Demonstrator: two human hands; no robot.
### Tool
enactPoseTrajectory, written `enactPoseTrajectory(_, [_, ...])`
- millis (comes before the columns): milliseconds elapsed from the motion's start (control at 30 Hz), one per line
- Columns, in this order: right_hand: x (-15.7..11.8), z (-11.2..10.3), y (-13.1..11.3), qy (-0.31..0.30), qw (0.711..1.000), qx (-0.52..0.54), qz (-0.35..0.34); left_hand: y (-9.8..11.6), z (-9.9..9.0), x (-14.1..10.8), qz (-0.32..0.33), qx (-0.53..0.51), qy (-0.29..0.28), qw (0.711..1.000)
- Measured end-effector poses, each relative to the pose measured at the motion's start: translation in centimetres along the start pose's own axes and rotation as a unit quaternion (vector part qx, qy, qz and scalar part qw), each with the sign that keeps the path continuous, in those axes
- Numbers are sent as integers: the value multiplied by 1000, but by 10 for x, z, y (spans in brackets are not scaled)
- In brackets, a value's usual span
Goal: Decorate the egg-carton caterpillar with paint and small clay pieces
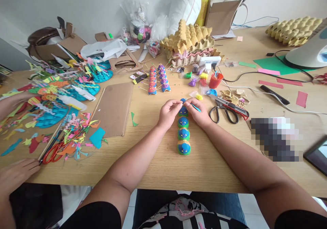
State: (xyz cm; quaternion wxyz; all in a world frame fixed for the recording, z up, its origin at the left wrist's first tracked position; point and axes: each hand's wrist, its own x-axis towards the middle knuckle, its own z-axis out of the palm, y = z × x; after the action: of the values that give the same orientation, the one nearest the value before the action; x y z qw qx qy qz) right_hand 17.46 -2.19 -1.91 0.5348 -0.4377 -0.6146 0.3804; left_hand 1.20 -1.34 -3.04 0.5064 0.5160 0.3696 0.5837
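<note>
A row of blue and green painted egg-carton cups runs away from me on the wooden table. At its far end my left hand has its fingers pinched together beside the last cup. My right hand meets it from the other side, also pinched, with a thin blue tool lying across its grip. The fingertips of both hands nearly touch over the far cup, and anything small between them cannot be made out.
Two decorated cup strips with sticks stand beyond. Black-handled scissors and a red cutter lie right, near a red cup. Another person's hand rests left by paper scraps and cardboard.
</note>
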Motion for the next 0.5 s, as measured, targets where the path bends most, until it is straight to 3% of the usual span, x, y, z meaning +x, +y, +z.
enactPoseTrajectory(200, [0, 1, 1, -9, 1000, -1, -9, 1, -3, -2, 50, 74, -14, 996])
enactPoseTrajectory(500, [0, 1, -2, -17, 1000, -5, -7, -1, -4, -1, 47, 77, -10, 996])
